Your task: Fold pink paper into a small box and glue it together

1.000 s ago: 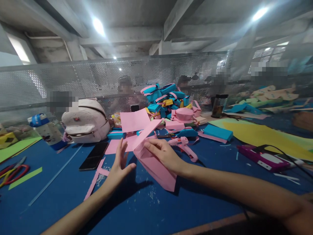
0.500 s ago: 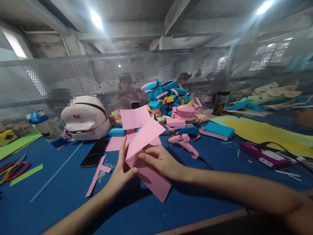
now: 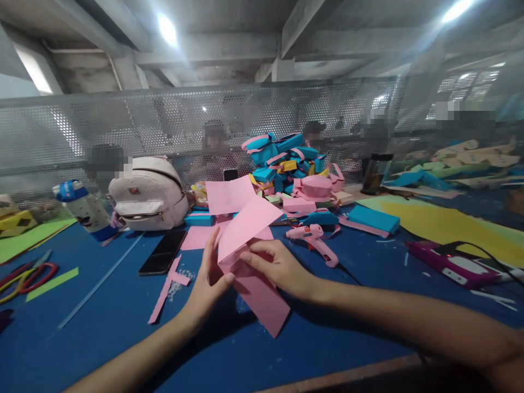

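Note:
A folded piece of pink paper (image 3: 264, 300) is held between my two hands above the blue table. My left hand (image 3: 208, 278) grips its left edge, the thumb at the near fold and the fingers behind. With thumb and fingers, my right hand (image 3: 278, 267) pinches the fold from the right. One flap rises toward the back, while another slopes down toward me. Behind it lie more pink sheets (image 3: 231, 195). To the right of my right hand rests a pink glue gun (image 3: 313, 240) with a dark cord.
A black phone (image 3: 162, 252), pink strips (image 3: 166, 292), scissors (image 3: 30, 278) and a bottle (image 3: 85, 210) are on the left, near a white backpack (image 3: 147, 194). At the back rises a pile of blue and pink paper pieces (image 3: 286, 164). Rightward are a purple power strip (image 3: 454, 265) and yellow sheets (image 3: 446, 224).
The whole view has shifted slightly, so things appear a little further right. Both hands keep the same hold on the pink paper, with hardly any change in its pose.

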A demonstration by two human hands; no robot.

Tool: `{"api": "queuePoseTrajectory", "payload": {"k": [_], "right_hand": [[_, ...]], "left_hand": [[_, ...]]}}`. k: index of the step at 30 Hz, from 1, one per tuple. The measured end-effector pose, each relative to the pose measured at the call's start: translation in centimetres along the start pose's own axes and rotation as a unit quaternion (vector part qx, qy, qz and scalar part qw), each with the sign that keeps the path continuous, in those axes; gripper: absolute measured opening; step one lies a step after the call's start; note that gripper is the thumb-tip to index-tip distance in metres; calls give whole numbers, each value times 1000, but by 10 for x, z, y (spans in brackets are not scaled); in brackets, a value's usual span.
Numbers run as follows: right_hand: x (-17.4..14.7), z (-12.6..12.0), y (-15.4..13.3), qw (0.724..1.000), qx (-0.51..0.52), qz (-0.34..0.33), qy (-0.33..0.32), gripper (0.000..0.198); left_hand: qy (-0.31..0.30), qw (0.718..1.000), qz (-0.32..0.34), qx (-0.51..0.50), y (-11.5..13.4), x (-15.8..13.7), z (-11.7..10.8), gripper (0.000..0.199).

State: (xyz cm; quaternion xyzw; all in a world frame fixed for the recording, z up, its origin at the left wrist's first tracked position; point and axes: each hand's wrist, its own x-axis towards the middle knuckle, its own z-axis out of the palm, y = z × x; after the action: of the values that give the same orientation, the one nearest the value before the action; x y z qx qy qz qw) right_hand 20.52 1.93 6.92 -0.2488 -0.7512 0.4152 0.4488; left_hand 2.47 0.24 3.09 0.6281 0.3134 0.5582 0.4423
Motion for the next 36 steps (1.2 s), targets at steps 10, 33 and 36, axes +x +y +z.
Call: {"api": "queuePoseTrajectory", "payload": {"k": [10, 33, 36], "right_hand": [[5, -6, -6, 997, -30, -28, 68, 14], [-1, -33, -34, 853, -396, -311, 140, 14], [-2, -32, -37, 842, -413, -313, 153, 12]], "left_hand": [[67, 990, 105, 73, 6, 7, -4, 83], [95, 966, 166, 176, 12, -1, -1, 88], [93, 965, 172, 175, 12, -1, -1, 88]]}}
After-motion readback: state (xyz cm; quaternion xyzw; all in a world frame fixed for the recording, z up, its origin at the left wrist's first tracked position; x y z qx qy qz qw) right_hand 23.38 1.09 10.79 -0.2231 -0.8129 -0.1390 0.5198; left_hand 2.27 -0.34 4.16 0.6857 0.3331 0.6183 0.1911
